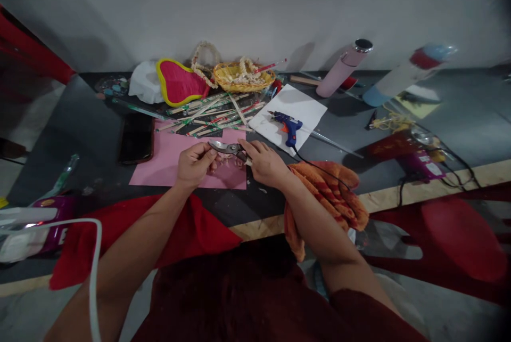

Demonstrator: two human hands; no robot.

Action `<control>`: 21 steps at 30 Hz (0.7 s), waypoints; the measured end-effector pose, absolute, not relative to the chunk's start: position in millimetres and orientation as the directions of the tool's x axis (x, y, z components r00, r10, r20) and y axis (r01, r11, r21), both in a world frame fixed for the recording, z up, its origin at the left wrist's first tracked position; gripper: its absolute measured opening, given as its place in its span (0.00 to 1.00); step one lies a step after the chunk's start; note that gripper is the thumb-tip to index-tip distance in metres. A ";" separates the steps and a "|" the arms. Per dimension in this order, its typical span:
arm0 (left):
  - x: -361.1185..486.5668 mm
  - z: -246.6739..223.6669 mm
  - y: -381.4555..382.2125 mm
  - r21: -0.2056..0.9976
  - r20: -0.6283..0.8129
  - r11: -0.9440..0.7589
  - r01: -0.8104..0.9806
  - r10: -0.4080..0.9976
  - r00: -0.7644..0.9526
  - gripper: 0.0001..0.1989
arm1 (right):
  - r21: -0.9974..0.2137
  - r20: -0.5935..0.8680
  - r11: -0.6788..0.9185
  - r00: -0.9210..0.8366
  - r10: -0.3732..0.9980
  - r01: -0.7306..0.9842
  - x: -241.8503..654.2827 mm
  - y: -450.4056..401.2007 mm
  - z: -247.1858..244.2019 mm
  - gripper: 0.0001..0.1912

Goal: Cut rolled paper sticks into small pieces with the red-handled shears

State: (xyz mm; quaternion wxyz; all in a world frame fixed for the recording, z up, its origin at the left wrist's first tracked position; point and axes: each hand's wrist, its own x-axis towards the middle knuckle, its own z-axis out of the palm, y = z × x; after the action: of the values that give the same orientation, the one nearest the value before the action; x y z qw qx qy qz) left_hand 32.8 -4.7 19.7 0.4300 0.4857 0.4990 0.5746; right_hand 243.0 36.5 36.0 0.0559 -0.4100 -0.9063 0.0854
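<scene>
My right hand (263, 162) is wrapped round the handles of metal pruning shears (223, 146), whose blades point left over a pink sheet (167, 163). At the blade tips, my left hand (196, 163) is pinched on something small that its fingers mostly hide. Small pale pieces (229, 160) lie on the pink sheet below the shears. Behind the hands is a heap of wrapped chopsticks (215, 114). A blue glue gun (290, 128) rests on white paper (307, 102) to the right.
A black phone (136, 138) lies left of the pink sheet. A yellow basket (231, 86), a red heart-shaped piece (181, 83) and a pink flask (339, 71) are at the back. An orange towel (335, 193) hangs over the front edge beside my right forearm.
</scene>
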 end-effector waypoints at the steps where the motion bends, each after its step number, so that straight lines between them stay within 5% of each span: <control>1: 32.8 19.2 -4.7 0.992 0.122 -0.127 -0.018 0.980 -0.154 0.12 | -0.200 0.032 0.655 -0.664 0.747 0.728 243.6 36.7 36.5 0.34; 8: 34.7 17.6 -4.4 0.986 0.050 -0.072 -0.149 0.988 -0.149 0.12 | -0.211 0.056 0.683 -0.689 0.723 0.699 244.7 37.5 37.0 0.35; 16: 34.1 22.9 -2.8 0.961 0.010 -0.053 -0.270 0.987 -0.160 0.15 | -0.361 0.170 0.655 -0.644 0.746 0.663 243.8 41.6 25.6 0.17; 21: 32.5 19.4 -2.1 0.962 0.020 -0.060 -0.265 0.989 -0.149 0.14 | -0.282 0.173 0.677 -0.658 0.733 0.680 241.8 40.5 24.4 0.27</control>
State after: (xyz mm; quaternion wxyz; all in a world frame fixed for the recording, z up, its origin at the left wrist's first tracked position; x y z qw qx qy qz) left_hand 32.5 -2.1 19.4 0.5154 0.3998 0.4521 0.6084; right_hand 241.8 40.5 24.4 0.1373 -0.3902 -0.9053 0.0965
